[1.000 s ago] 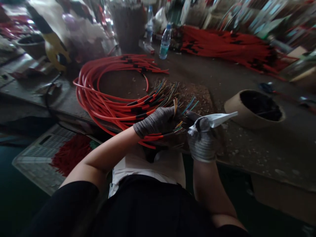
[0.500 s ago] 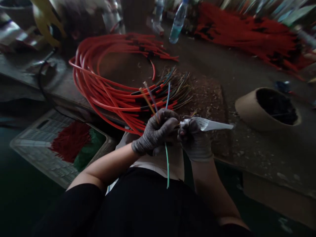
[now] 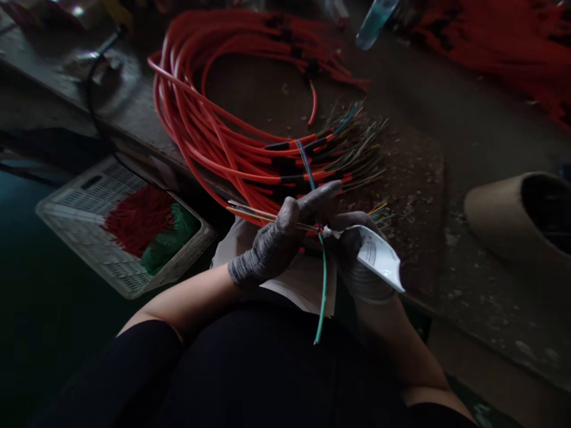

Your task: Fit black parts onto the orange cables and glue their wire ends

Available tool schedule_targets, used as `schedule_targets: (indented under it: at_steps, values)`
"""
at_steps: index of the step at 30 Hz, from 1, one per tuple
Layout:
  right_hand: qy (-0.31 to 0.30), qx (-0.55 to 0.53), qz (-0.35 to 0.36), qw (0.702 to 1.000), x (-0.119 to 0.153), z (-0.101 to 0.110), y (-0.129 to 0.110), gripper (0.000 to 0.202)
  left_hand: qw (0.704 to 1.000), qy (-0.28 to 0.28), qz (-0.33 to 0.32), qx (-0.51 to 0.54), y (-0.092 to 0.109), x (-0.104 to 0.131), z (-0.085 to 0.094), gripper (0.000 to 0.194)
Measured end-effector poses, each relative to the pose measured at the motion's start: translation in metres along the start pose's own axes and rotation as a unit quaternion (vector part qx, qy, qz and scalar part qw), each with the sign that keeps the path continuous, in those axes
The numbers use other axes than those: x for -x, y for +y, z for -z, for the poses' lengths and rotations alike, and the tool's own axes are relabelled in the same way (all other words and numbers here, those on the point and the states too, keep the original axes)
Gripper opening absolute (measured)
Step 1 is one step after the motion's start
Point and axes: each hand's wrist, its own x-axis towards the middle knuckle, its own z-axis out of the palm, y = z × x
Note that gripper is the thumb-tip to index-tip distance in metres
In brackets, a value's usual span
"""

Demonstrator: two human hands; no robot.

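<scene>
The left hand (image 3: 276,244) has its thumb and forefinger apart; I cannot tell if it grips the pale wires (image 3: 250,210) beside the thumb. The right hand (image 3: 363,270) holds a white packet (image 3: 381,257). Between the hands, a green wire (image 3: 324,279) hangs down. Beyond them, red cables (image 3: 176,125) lie looped on the bench (image 3: 397,95).
</scene>
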Motion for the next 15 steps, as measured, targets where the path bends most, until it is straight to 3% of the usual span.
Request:
schedule_targets:
  at_steps: [3, 9, 13, 15]
  values:
    - [0.018, 0.011, 0.008, 1.000, -0.001, -0.006, 0.005, 0.019, 1.000, -0.008, 0.003, 0.003, 0.003, 0.001, 0.001, 0.072]
    - [-0.004, 0.019, 0.036, 0.999, -0.004, -0.005, 0.014, 0.019, 0.999, 0.002, -0.011, -0.041, 0.002, 0.001, 0.005, 0.065]
    - [0.038, 0.065, 0.042, 0.996, -0.012, 0.002, 0.017, 0.027, 0.993, -0.052, -0.037, -0.096, 0.006, -0.002, 0.019, 0.054]
    - [0.057, 0.059, 0.019, 0.996, -0.018, 0.006, 0.016, 0.028, 0.982, -0.079, -0.087, -0.148, 0.014, -0.006, 0.027, 0.050]
